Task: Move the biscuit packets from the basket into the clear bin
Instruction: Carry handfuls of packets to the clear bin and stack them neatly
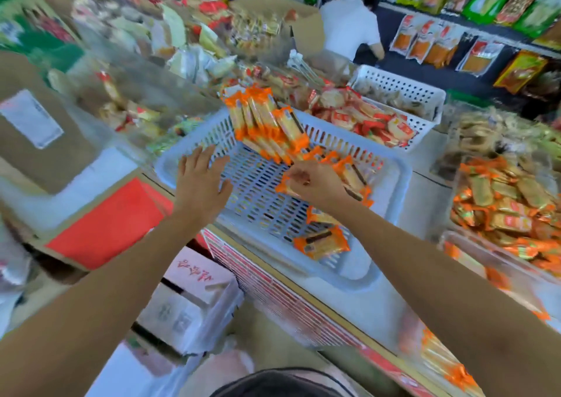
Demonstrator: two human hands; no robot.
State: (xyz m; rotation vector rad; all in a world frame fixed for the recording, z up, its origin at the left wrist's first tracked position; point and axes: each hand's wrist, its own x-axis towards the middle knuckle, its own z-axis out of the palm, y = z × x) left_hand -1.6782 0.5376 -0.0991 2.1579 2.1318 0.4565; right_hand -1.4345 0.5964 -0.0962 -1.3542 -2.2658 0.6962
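Observation:
A white slotted basket (261, 190) sits tilted on the counter in front of me. Orange-and-yellow biscuit packets (267, 123) are stacked at its far rim, and a few more lie loose near its near wall, such as one packet (321, 243). My right hand (315, 181) is inside the basket, its fingers curled round a biscuit packet (283, 185). My left hand (202, 178) has its fingers spread, hovering over the basket's left rim and holding nothing. The clear bin (473, 245) stands to the right, holding several of the same orange packets.
A second white basket (403, 90) of red-and-white snack packets stands behind. Cardboard boxes (39, 117) and a red sheet (112, 220) lie left. A person in a white shirt (349, 26) stands at the back by shelves of hanging packets.

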